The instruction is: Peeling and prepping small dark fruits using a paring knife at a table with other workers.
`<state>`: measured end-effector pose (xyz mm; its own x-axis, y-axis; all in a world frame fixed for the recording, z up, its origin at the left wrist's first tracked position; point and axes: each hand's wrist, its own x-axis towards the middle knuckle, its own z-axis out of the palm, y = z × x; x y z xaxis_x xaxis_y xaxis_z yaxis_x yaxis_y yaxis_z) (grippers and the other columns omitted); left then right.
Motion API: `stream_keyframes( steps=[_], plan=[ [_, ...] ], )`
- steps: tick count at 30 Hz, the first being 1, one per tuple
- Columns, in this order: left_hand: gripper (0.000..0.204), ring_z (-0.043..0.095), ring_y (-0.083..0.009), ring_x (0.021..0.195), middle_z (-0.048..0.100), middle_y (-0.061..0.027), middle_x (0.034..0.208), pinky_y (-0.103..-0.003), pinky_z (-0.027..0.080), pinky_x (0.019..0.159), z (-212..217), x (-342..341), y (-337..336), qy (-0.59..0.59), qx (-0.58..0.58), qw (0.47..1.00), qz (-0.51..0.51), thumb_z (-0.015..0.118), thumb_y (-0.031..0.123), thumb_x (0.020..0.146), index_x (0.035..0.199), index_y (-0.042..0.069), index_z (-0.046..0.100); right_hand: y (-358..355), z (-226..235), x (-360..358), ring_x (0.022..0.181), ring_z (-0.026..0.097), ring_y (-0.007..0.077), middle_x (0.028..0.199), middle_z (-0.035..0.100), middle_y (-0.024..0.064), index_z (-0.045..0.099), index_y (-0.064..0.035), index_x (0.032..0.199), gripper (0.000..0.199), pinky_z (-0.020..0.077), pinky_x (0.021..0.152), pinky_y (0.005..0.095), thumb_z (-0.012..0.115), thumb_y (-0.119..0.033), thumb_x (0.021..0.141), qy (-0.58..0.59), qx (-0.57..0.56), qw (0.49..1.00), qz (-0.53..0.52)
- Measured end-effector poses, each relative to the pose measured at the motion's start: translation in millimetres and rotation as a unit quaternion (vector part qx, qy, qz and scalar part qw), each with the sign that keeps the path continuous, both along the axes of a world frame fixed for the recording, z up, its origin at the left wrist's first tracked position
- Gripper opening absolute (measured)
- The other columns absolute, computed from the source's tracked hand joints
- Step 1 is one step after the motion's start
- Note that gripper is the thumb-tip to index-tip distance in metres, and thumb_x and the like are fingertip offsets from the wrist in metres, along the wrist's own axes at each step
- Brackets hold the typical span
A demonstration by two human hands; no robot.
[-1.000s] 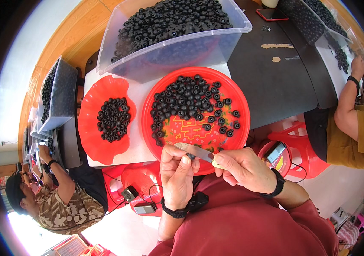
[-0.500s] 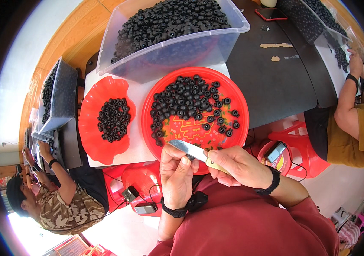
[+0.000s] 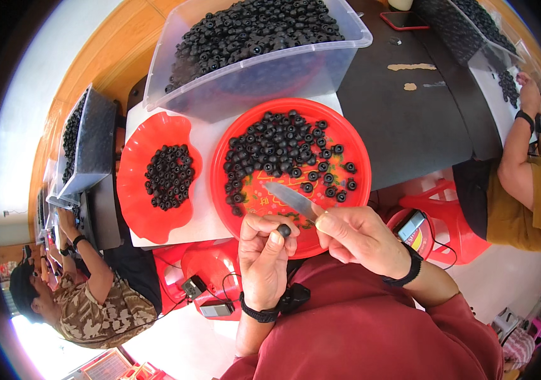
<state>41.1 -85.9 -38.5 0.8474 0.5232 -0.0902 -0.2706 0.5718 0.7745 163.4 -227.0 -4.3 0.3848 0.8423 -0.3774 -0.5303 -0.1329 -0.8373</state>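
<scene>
Between the thumb and fingers of my left hand (image 3: pixel 264 259) is a small round black piece (image 3: pixel 284 230), its smooth side showing. My right hand (image 3: pixel 365 247) grips a knife by its handle, mostly hidden in the fist; the blade (image 3: pixel 291 200) points up and left, apart from the piece. Both hands are over the near rim of a round red tray (image 3: pixel 363 152) with a printed bottom. Many similar black pieces (image 3: pixel 277 142), several showing a hole, lie in it. Left of it, a scalloped red dish (image 3: pixel 134 180) bears a smaller heap of black pieces (image 3: pixel 169 177).
A clear plastic bin (image 3: pixel 251 79) full of black pieces stands behind the tray. A phone (image 3: pixel 403 21) lies on the dark table (image 3: pixel 403 120). Co-workers sit at left (image 3: pixel 102 291) and right (image 3: pixel 527 196), by other bins. Red stools (image 3: pixel 210 272) hold small devices with cables.
My right hand has drawn the knife up and right, away from the black piece. The piece in my left hand now shows more fully between the fingertips.
</scene>
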Motion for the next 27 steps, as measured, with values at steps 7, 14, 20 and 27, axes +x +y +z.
stream_keyframes(
  steps=[7, 14, 20, 27],
  plan=[
    [0.009, 0.055, -0.0131, 0.074, 0.062, -0.0115, 0.097, -0.026, 0.045, 0.066, 2, -4, -7, -0.001, 0.019, 0.998, -0.059, 0.059, 0.008, 0.097, 0.102, 0.007, 0.051, 11, -15, -7, 0.069, 0.056, 0.0063, 0.072, 0.062, 0.0013, 0.067, 0.0005, 0.092, 0.033, 0.0441, 0.059, 0.0257, 0.069, -0.032, 0.093, -0.181, 0.03, 0.983, 0.003],
    [0.011, 0.054, -0.0126, 0.074, 0.06, -0.009, 0.094, -0.024, 0.043, 0.064, 8, -10, -10, 0.007, 0.027, 0.997, -0.073, 0.06, 0.008, 0.096, 0.102, 0.006, 0.052, 3, -4, -7, 0.062, 0.049, 0.0011, 0.076, 0.066, -0.0024, 0.068, -0.0025, 0.094, 0.025, 0.0383, 0.054, 0.0201, 0.063, -0.027, 0.097, -0.014, 0.003, 0.999, 0.049],
    [0.008, 0.053, -0.0124, 0.072, 0.06, -0.0098, 0.096, -0.024, 0.044, 0.064, 17, -18, -12, 0.05, 0.047, 0.996, -0.064, 0.06, 0.005, 0.095, 0.1, 0.006, 0.053, 0, -8, -9, 0.06, 0.046, 0.0028, 0.068, 0.059, -0.0033, 0.063, -0.0031, 0.085, 0.021, 0.0377, 0.053, 0.0231, 0.072, -0.021, 0.09, -0.18, 0.028, 0.983, 0.024],
    [0.028, 0.057, -0.0142, 0.097, 0.06, -0.0108, 0.121, -0.025, 0.046, 0.084, 74, -21, 54, 0.061, 0.214, 0.948, 0.229, 0.055, 0.014, 0.098, 0.123, 0.001, 0.055, -14, -9, -4, 0.058, 0.042, 0.0034, 0.063, 0.049, -0.0053, 0.058, -0.0045, 0.076, 0.026, 0.035, 0.052, 0.0247, 0.079, -0.018, 0.084, -0.229, 0.006, 0.973, -0.028]
  ],
)
